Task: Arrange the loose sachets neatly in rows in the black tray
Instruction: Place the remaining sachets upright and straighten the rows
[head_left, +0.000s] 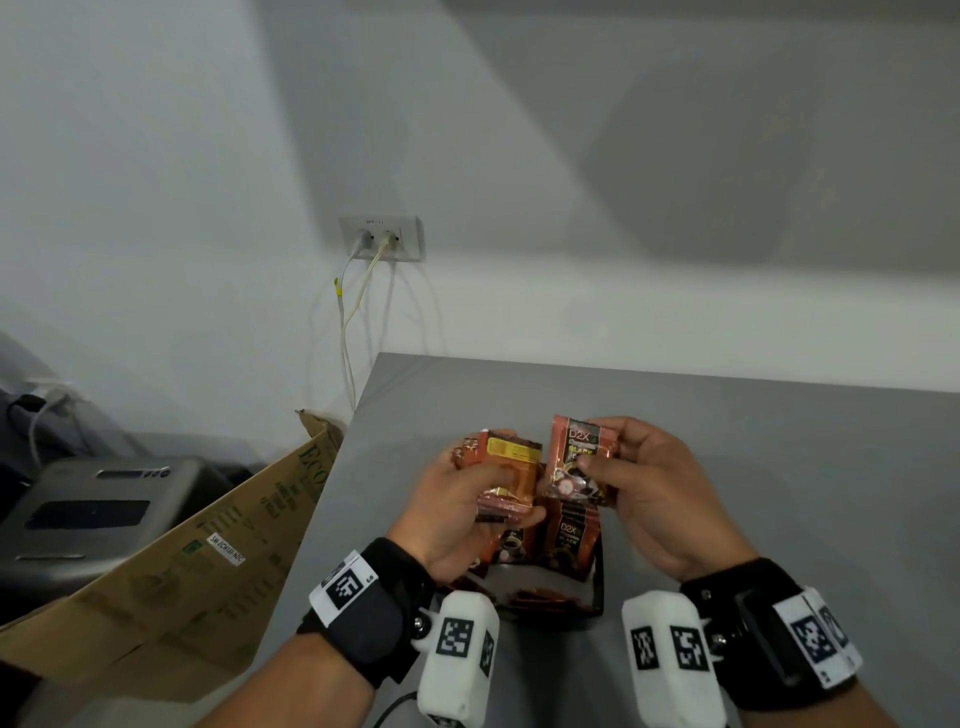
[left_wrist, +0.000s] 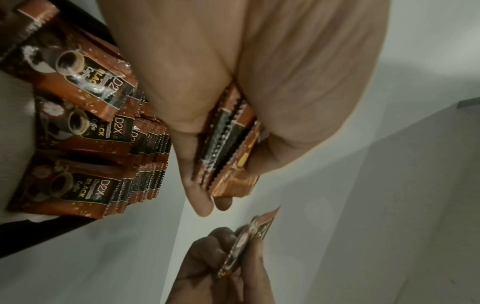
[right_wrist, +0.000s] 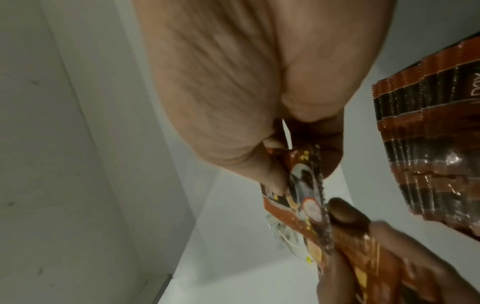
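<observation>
Your left hand (head_left: 457, 512) grips a small stack of sachets (head_left: 511, 475); your right hand (head_left: 649, 488) pinches a single sachet (head_left: 576, 460). Both hover above the black tray (head_left: 597, 592), where more sachets (left_wrist: 85, 148) stand in rows.

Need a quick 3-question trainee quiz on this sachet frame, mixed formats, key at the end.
1. True or false: the left hand holds a bundle of several sachets.
2. What does the right hand hold? A) nothing B) a single sachet C) the black tray
3. Fill in: the sachets already arranged stand in rows inside the black ____.

Key: 1 true; 2 B; 3 tray.
</observation>
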